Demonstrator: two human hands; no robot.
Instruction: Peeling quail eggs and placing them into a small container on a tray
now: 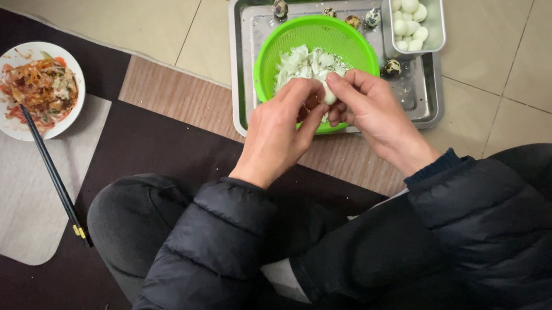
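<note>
Your left hand [280,128] and right hand [368,108] meet over the green strainer basket [346,38], fingertips pinched shut on a small white egg [329,93]; its long axis runs roughly up-down in view. The basket holds broken shell bits [304,63]. It sits in a steel tray [245,56] with speckled eggs [280,8]; the metal box [434,1] holds peeled eggs [407,8].

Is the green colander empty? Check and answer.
No: the green colander holds a heap of pale shell pieces, right above both hands peeling a small egg.
</note>
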